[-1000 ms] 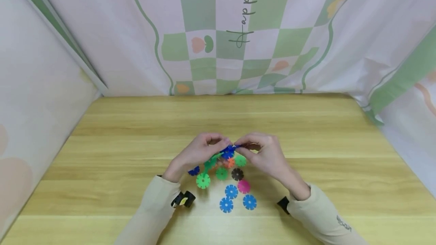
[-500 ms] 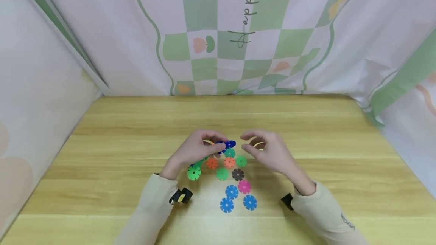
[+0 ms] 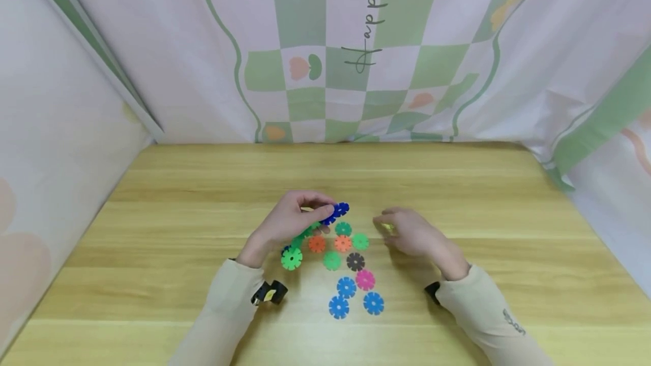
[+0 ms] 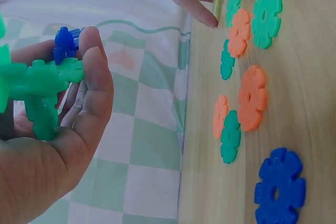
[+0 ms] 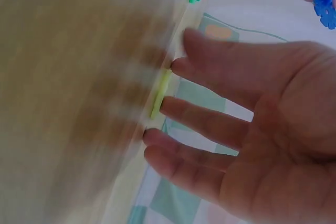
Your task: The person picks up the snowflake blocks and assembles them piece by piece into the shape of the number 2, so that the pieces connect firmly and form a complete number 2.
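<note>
My left hand (image 3: 291, 214) holds a cluster of joined plastic snowflake discs above the table, with a dark blue disc (image 3: 343, 208) at its far tip and a bright green disc (image 3: 291, 258) at its near end. In the left wrist view, the cluster's green discs (image 4: 39, 81) cross at angles inside the curved fingers. My right hand (image 3: 413, 234) is down at the tabletop, its fingers spread and fairly straight. In the right wrist view, the fingertips are right at a flat yellow disc (image 5: 160, 94); the thumb is apart from it.
Loose discs lie between the arms: orange (image 3: 343, 243), green (image 3: 332, 260), black (image 3: 355, 261), pink (image 3: 365, 279) and several light blue ones (image 3: 373, 303). The wooden table (image 3: 203, 179) meets a checked cloth backdrop (image 3: 351, 66) at the back.
My right hand has let go of the dark blue disc, which stays on the cluster, and has moved right and down to the yellow disc. The left hand has drawn slightly back leftward with the cluster.
</note>
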`<state>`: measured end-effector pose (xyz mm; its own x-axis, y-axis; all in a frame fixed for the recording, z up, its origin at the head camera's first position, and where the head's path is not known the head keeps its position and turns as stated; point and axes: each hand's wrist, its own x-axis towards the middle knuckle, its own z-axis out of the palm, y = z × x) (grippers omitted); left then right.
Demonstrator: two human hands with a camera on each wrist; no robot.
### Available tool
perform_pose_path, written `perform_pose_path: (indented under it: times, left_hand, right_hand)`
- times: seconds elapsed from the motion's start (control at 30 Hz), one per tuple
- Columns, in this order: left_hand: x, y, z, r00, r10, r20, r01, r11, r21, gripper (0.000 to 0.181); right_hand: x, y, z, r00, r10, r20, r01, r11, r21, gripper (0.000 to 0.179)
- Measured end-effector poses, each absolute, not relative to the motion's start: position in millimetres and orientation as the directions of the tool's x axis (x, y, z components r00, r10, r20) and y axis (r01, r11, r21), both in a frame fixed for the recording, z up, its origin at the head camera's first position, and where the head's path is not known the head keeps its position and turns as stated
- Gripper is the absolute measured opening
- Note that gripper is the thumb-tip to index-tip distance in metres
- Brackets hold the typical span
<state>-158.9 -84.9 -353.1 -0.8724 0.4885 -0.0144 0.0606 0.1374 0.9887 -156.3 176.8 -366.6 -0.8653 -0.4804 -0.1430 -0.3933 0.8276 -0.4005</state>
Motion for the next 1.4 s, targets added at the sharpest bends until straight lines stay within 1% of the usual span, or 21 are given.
perform_pose_path:
  times: [0.17,0.4,0.57,0.83,1.07,1.17,1.27,1.4]
  left_hand:
    - [-159.2,-84.9,-353.4,-0.873,0.488,-0.011,0.06,0.128,0.99,0.021]
    - [-158.9,-84.6,-352.7,-0.876,0.482,-0.023,0.043,0.125,0.991,0.021]
    - [-159.2,-84.7,-353.6,-0.873,0.487,-0.02,0.045,0.12,0.992,0.021]
    - [-159.1,-85.3,-355.6,-0.883,0.469,0.026,0.124,0.18,0.976,0.024]
    - [-159.0,-84.9,-355.6,-0.876,0.482,0.014,0.117,0.185,0.976,0.021]
    - [-158.8,-84.6,-355.5,-0.87,0.492,0.03,0.15,0.206,0.967,0.019]
    - [-159.1,-84.8,-355.7,-0.858,0.514,0.021,0.132,0.18,0.975,0.02]
    - [-159.7,-85.0,-355.7,-0.84,0.542,-0.011,0.087,0.155,0.984,0.024]
  right_hand:
    - [-157.3,176.6,-367.1,-0.886,-0.442,-0.138,-0.346,0.83,-0.437,0.036]
    - [-156.1,176.6,-367.0,-0.892,-0.411,-0.188,-0.315,0.864,-0.394,0.036]
    - [-154.9,177.4,-366.9,-0.896,-0.387,-0.217,-0.282,0.874,-0.395,0.038]
    - [-153.8,177.4,-366.5,-0.902,-0.381,-0.203,-0.28,0.874,-0.398,0.039]
    - [-153.9,177.2,-366.1,-0.91,-0.367,-0.194,-0.265,0.873,-0.41,0.036]
    - [-154.0,177.6,-365.7,-0.912,-0.368,-0.183,-0.262,0.864,-0.431,0.032]
    - [-154.4,177.8,-364.6,-0.91,-0.385,-0.153,-0.283,0.847,-0.451,0.025]
    - [-154.5,175.5,-362.0,-0.895,-0.445,-0.044,-0.366,0.786,-0.499,0.018]
